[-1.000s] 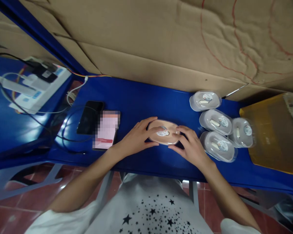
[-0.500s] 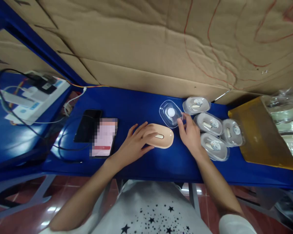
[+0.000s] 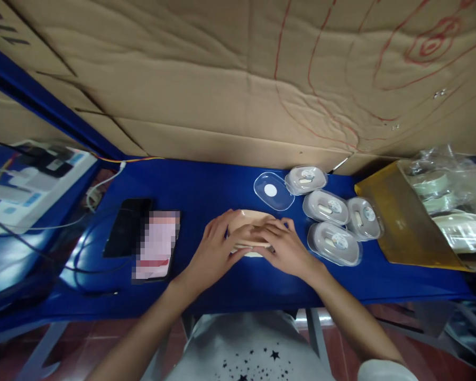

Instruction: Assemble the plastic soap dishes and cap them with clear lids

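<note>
A peach oval soap dish (image 3: 244, 217) is on the table in front of me, between my two hands. My left hand (image 3: 214, 243) is closed on its left side, with the thumb at the near edge. On the right side my right hand (image 3: 287, 248) grips it, fingers curled over the top and thumb at the front. Two pale edges show at the front, one above the other; the fingers hide most of the dish's middle. Beyond the hands a clear oval lid (image 3: 280, 198) with a round white sticker lies on the table, touched by neither hand.
Several lidded soap boxes (image 3: 325, 206) stand to the right. Past them is a cardboard box (image 3: 412, 227) with plastic-wrapped pieces. Two phones (image 3: 158, 241) and loose cables lie left, near a white power strip (image 3: 51, 182). A cardboard wall (image 3: 206, 121) rises behind the blue table.
My right hand has let go of the clear lid and moved left onto the soap dish. The lid now lies flat. My left hand has closed on the dish's left side. The view has shifted.
</note>
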Available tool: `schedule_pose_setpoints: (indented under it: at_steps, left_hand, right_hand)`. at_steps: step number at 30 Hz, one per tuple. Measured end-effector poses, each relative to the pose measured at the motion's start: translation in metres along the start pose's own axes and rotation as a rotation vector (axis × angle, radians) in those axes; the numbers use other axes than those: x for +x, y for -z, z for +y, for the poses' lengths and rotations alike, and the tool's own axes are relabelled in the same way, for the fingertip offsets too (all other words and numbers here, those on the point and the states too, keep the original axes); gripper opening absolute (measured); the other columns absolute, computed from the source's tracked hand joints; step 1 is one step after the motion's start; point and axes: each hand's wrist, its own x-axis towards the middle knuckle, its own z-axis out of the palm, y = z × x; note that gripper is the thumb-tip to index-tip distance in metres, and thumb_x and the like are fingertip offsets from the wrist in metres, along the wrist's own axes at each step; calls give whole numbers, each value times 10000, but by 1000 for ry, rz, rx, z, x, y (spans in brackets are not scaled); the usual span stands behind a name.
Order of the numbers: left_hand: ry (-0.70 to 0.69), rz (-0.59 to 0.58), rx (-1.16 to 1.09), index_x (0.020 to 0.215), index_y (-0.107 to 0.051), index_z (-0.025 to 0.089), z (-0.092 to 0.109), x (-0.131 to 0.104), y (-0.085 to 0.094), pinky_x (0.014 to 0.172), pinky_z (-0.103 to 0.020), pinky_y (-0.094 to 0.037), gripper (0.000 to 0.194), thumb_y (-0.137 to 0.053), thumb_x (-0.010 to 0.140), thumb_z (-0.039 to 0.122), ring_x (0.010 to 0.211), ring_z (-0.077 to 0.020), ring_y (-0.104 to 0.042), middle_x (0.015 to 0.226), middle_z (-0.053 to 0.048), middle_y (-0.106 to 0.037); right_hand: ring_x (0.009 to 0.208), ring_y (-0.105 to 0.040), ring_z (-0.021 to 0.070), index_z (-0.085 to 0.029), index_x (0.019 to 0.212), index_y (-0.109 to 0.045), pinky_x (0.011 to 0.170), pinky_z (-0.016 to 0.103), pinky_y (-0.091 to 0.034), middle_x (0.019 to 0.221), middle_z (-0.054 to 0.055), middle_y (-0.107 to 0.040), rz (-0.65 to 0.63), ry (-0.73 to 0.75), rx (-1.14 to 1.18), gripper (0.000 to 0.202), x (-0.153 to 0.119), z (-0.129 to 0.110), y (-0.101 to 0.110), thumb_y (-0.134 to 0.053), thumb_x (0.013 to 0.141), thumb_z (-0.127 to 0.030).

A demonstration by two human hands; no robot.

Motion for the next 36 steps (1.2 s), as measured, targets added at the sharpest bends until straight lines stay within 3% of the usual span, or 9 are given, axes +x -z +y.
schedule_pose_setpoints:
  at_steps: [3,10,13,16,21,25,29,34,36]
  left_hand:
    - [18,142,96,1530,-501,314,16,-16,-8,1134,-592,-518,567,-729,1013,343,1483,-392,-525,1593,-191,-519]
    - [-43,-99,188,1308,-676,263,17,-12,-11,974,-546,-557,254,-601,1066,241,1135,-339,-746,1307,-107,-764]
    - [-31,-96,208,1241,-699,253,3,-2,-4,940,-537,-554,209,-562,1083,254,1123,-341,-746,1296,-109,-768]
    - [38,-61,271,1277,-680,248,-4,5,5,966,-575,-539,247,-544,1073,216,1147,-362,-728,1319,-134,-747]
    - [3,-39,158,1362,-635,245,30,10,-4,1036,-558,-535,314,-568,1060,193,1210,-335,-692,1382,-141,-696]
    - [-220,-141,-9,1468,-590,245,73,3,-33,1079,-542,-535,401,-606,1069,281,1316,-327,-634,1475,-152,-621]
    - [-237,-165,9,1516,-565,248,80,-9,-49,1164,-590,-469,471,-637,1069,378,1502,-369,-485,1588,-164,-537]
    - [-184,-198,59,1455,-616,251,65,-24,-36,1222,-563,-381,362,-564,1115,364,1556,-325,-444,1613,-107,-567]
    - [-160,-156,38,1402,-649,251,63,-29,-28,1226,-522,-365,306,-557,1123,338,1529,-296,-483,1565,-79,-623]
  right_hand:
    - [1272,-700,265,-283,1366,-690,996,443,-493,1343,74,-780,59,-67,-6,317,17,0,-1,-564,1115,-429]
    - [1341,-669,272,-208,1445,-645,1128,455,-526,1448,118,-711,473,-280,-87,391,37,14,28,-420,1154,-340]
    - [1305,-686,286,-259,1448,-643,1127,511,-527,1376,96,-748,467,-290,-134,377,-5,35,57,-426,1149,-336]
    - [1400,-625,338,-312,1531,-572,1144,601,-500,1484,96,-685,244,-290,-169,464,-73,59,74,-557,1100,-482]
    - [1452,-571,442,-343,1650,-437,1026,712,-545,1648,151,-537,103,-434,-278,726,-144,61,67,-615,1021,-658]
    - [1444,-614,336,-291,1648,-449,1099,572,-576,1618,116,-582,9,-372,-56,637,-121,28,55,-545,1086,-577]
    - [1307,-726,257,-262,1544,-593,1044,409,-618,1484,61,-704,-5,-342,163,502,-74,19,44,-398,1149,-503]
    - [804,-823,277,-226,1182,-812,664,349,-586,931,74,-851,299,-556,-134,489,-38,41,34,-425,1141,-523]
    - [809,-817,271,-210,1206,-799,636,334,-554,957,85,-848,431,-556,-281,417,-34,45,35,-509,1122,-498]
